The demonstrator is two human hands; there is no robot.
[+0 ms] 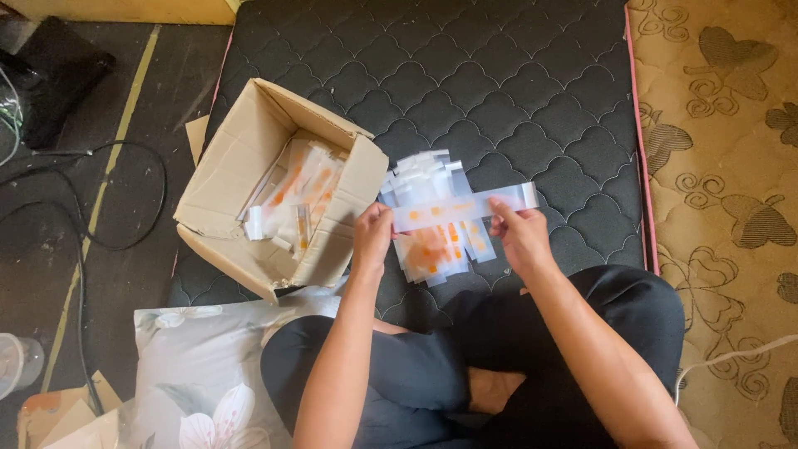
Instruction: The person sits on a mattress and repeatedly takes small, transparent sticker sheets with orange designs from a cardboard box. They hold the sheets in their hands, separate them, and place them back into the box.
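My crossed legs in black trousers (pixel 532 349) are sitting closest to the lens, forearms reaching out over them. My left hand (pixel 371 237) is pinching one end of a long clear plastic strip (pixel 461 209) with orange marks, and my right hand (pixel 517 233) is gripping it toward the other end, so I'm holding it stretched flat between both. It's hovering right over a loose pile of similar clear packets (pixel 436 241) lying on the black quilted mattress (pixel 515 91). At nine o'clock from my left hand, an open cardboard box (pixel 241 179) is holding more of those packets. At seven o'clock, a floral pillow (pixel 199 374) is lying beside my knee. Out at three o'clock, a tan patterned mattress (pixel 723 166) is showing.
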